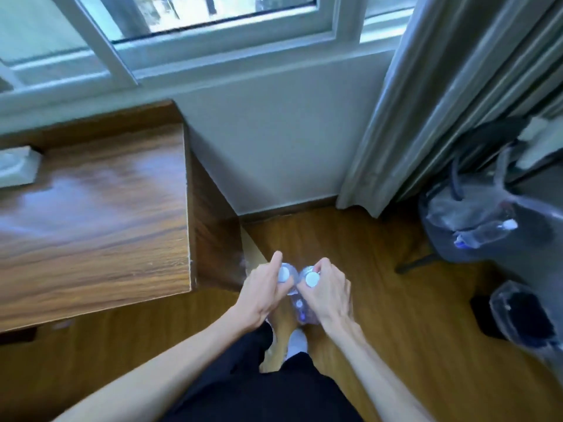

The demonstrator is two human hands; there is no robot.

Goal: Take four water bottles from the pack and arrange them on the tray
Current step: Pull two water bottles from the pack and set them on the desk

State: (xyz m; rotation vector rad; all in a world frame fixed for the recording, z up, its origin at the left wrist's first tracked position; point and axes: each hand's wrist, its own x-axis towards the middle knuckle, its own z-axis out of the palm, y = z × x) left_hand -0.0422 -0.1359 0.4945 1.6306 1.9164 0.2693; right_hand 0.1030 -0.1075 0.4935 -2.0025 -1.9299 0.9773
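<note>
Low over the wooden floor, my left hand (264, 292) grips the neck of a clear water bottle with a white cap (284, 273). Right beside it, my right hand (327, 292) grips a second clear bottle by its neck, white cap (312, 279) up. The two bottles touch, and the second one's body (301, 309) with a purple label shows between my wrists. Clear plastic wrap of the pack (248, 264) peeks out behind my left hand, by the desk's side. No tray is in view.
A wooden desk (100, 214) fills the left, with a white box (15, 167) at its far left edge. A grey curtain (426, 102) hangs at the right. Bags with an empty bottle (484, 233) stand on the floor at the right. My feet are below the bottles.
</note>
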